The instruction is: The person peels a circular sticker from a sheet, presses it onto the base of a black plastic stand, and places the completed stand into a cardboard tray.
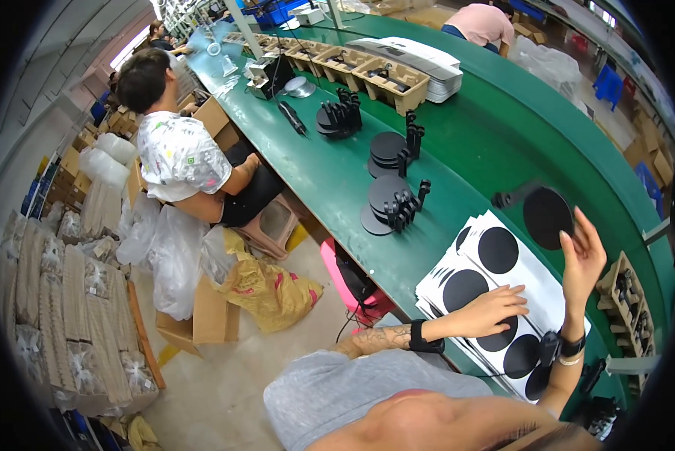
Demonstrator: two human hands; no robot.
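Black disc base (546,216) gripped by right hand (582,259); left hand (490,310) flat on sheets (533,282).

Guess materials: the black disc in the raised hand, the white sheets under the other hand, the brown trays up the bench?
Black disc in the right hand: rigid, matte, no glare; probably coated metal or plastic, unclear which. White sheets under the left hand: thin, flat, fanned; likely paper or film. Brown trays: dull tan with moulded pockets, looks like pulp cardboard.
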